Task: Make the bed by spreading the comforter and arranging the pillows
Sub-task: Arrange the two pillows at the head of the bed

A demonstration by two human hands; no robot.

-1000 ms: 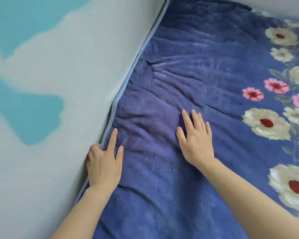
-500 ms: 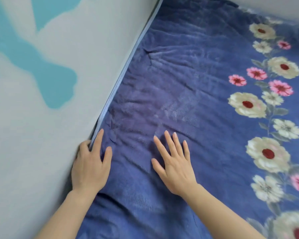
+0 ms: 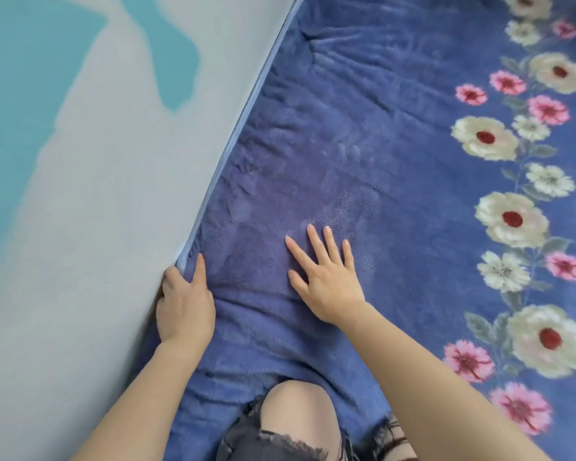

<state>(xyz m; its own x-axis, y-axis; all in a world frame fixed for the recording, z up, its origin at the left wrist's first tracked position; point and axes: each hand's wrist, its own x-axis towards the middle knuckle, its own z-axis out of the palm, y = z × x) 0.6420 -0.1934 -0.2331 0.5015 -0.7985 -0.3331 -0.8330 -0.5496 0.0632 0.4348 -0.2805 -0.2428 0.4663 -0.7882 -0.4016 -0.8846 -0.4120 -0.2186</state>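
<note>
Curled over the comforter's (image 3: 363,111) pale blue trimmed edge (image 3: 246,108), the left hand (image 3: 183,307) gripped the fabric right where it met the wall (image 3: 97,227): its thumb (image 3: 200,271) lay on top of the plush surface while the other fingers bent down over the border, their tips hidden in the gap beside the wall. Just to the right of it, the right hand (image 3: 326,284) rested palm down on the comforter, clasping nothing, its fingers (image 3: 313,237) straight and fanned apart, pointing away from the person

The comforter itself was spread across the bed and filled most of the view, deep blue and fleecy, its long border running tight along the wall from the left hand up to the top of the picture. Shallow creases crossed it near that border and around both hands. A band of cream and pink flowers (image 3: 509,217) with red centres ran down its right side, well apart from the hands

A bare knee (image 3: 296,414) in frayed grey denim shorts (image 3: 246,440) pressed on the comforter at the bottom, between the two forearms. The wall was grey with teal patches
</note>
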